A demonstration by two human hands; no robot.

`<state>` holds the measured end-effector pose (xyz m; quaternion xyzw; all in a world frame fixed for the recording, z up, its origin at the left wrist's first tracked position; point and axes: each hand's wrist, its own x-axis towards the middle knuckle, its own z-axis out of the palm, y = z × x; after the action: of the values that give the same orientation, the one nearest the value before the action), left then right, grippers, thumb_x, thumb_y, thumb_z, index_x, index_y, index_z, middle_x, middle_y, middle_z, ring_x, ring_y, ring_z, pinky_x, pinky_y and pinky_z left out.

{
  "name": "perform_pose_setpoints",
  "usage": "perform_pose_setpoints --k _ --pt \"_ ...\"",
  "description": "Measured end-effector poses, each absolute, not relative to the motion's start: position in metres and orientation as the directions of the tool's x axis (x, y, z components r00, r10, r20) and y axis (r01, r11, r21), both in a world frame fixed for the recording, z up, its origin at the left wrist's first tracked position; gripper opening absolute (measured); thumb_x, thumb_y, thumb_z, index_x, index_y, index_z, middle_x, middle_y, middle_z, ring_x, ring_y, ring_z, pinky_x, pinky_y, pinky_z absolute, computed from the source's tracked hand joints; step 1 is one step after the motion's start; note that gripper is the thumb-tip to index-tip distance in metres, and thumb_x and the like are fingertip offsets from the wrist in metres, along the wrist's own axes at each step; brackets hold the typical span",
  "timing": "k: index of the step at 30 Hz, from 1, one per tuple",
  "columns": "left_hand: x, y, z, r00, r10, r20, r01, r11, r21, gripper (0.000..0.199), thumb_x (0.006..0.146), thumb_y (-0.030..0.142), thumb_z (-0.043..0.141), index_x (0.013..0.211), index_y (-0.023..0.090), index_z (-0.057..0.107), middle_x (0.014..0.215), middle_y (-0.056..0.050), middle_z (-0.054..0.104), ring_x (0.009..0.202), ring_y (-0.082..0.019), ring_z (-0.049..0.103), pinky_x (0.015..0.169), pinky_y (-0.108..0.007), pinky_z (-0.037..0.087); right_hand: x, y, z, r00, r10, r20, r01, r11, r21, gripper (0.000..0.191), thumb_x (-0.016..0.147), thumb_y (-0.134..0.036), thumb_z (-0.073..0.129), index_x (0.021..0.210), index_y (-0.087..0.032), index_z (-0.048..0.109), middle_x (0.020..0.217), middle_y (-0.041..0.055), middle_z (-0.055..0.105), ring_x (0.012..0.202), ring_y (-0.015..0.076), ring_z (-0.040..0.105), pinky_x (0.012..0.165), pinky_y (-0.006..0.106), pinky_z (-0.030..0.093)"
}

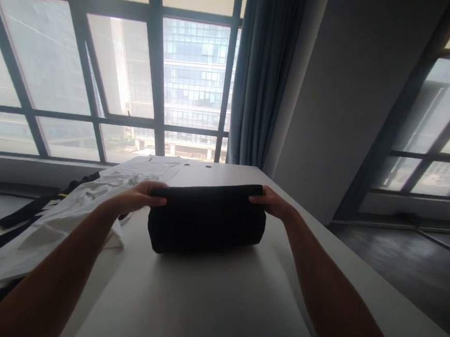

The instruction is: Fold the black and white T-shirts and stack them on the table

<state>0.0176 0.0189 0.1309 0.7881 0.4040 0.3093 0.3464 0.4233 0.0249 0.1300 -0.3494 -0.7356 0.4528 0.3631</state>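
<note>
A folded black cloth (pixel 207 221), probably a garment, is held up lengthwise above the white table (pixel 199 301) or with its lower edge just at the surface; I cannot tell which. My left hand (pixel 145 196) pinches its upper left corner, thumb on the near side and fingers behind. At the upper right corner, my right hand (pixel 273 201) grips it the same way. The cloth looks folded into a wide rectangle with rounded lower corners. Its darkness hides any details.
White clothes (pixel 60 228) lie in a heap along the table's left side, with dark clothes (pixel 22 215) beside and under them. Flat white sheets (pixel 158 166) rest at the far left end. A blue-grey curtain (pixel 259 77) hangs beyond, beside large windows and a pillar (pixel 332 94).
</note>
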Motion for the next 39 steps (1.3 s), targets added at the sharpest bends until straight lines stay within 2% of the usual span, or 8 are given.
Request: perform_pose_setpoints --k 6,13,18,23,28,32,35,39 --pt "0.032 0.048 0.097 0.263 0.853 0.452 0.543 -0.518 0.661 0.048 0.070 0.055 0.067 0.099 0.017 0.067 0.090 -0.006 0.072 0.083 -0.024 0.067 0.078 -0.040 0.057 0.406 0.048 0.102 -0.192 0.929 0.316 0.482 0.369 -0.795 0.038 0.082 -0.040 0.068 0.108 -0.013 0.068 0.108 0.0110 0.072 0.103 0.0278 0.066 0.094 0.043 0.051" --pt "0.044 0.055 0.075 0.190 0.806 0.561 0.718 -0.504 0.480 0.038 0.082 0.046 0.057 0.105 0.019 0.069 0.090 -0.005 0.074 0.075 -0.021 0.066 0.076 -0.036 0.053 0.417 0.057 0.087 -0.373 0.913 0.168 0.491 0.348 -0.799 0.059 0.073 -0.025 0.075 0.128 -0.014 0.057 0.112 0.0119 0.070 0.103 0.0255 0.065 0.091 0.041 0.052" --pt "0.048 0.062 0.066 0.031 0.812 0.583 0.718 -0.424 0.552 0.037 0.084 0.042 0.055 0.111 0.019 0.066 0.096 -0.006 0.075 0.069 -0.020 0.067 0.076 -0.035 0.054 0.417 0.065 0.079 -0.171 0.950 0.262 0.672 0.307 -0.674 0.050 0.076 -0.024 0.070 0.124 -0.014 0.058 0.108 0.0088 0.069 0.084 0.0197 0.065 0.081 0.037 0.053" --pt "0.061 0.069 0.049 -0.044 0.851 0.523 0.723 -0.334 0.605 0.054 0.085 0.028 0.051 0.136 0.012 0.047 0.129 -0.018 0.064 0.087 -0.023 0.071 0.088 -0.039 0.054 0.396 0.070 0.062 0.007 0.944 0.331 0.849 0.169 -0.500 0.057 0.083 -0.018 0.060 0.139 -0.012 0.049 0.121 0.0142 0.066 0.112 0.0246 0.062 0.100 0.035 0.045" --pt "0.090 0.048 0.036 0.348 0.840 0.416 0.783 -0.505 0.364 0.042 0.093 0.043 0.049 0.125 0.017 0.060 0.135 -0.015 0.061 0.128 -0.028 0.054 0.110 -0.043 0.040 0.376 0.062 0.057 -0.152 0.961 0.232 0.870 0.241 -0.430 0.063 0.089 -0.033 0.060 0.145 -0.010 0.044 0.142 0.0177 0.054 0.128 0.0262 0.054 0.108 0.034 0.040" --pt "0.108 0.032 0.022 0.573 0.799 0.180 0.761 -0.601 0.245 0.055 0.095 0.051 0.044 0.143 0.023 0.048 0.161 -0.009 0.029 0.150 -0.027 0.021 0.120 -0.052 0.018 0.362 0.052 0.056 -0.363 0.931 0.031 0.834 0.339 -0.435 0.073 0.087 -0.053 0.061 0.148 -0.017 0.044 0.150 0.0142 0.047 0.137 0.0280 0.045 0.114 0.037 0.034" --pt "0.114 0.024 0.013 0.540 0.841 0.025 0.818 -0.532 0.219 0.061 0.099 0.053 0.032 0.153 0.026 0.033 0.164 -0.008 0.016 0.152 -0.029 0.008 0.119 -0.060 0.011 0.355 0.050 0.049 -0.425 0.894 -0.141 0.847 0.338 -0.410 0.079 0.088 -0.065 0.052 0.152 -0.020 0.038 0.159 0.0120 0.032 0.146 0.0287 0.029 0.120 0.042 0.021" --pt "0.119 0.017 0.012 0.442 0.897 -0.022 0.886 -0.433 0.164 0.066 0.099 0.055 0.028 0.156 0.024 0.026 0.164 -0.012 0.013 0.151 -0.035 0.007 0.115 -0.065 0.013 0.354 0.054 0.038 -0.409 0.885 -0.223 0.877 0.314 -0.365 0.078 0.093 -0.068 0.038 0.156 -0.023 0.029 0.164 0.0085 0.017 0.151 0.0309 0.009 0.121 0.055 0.008"
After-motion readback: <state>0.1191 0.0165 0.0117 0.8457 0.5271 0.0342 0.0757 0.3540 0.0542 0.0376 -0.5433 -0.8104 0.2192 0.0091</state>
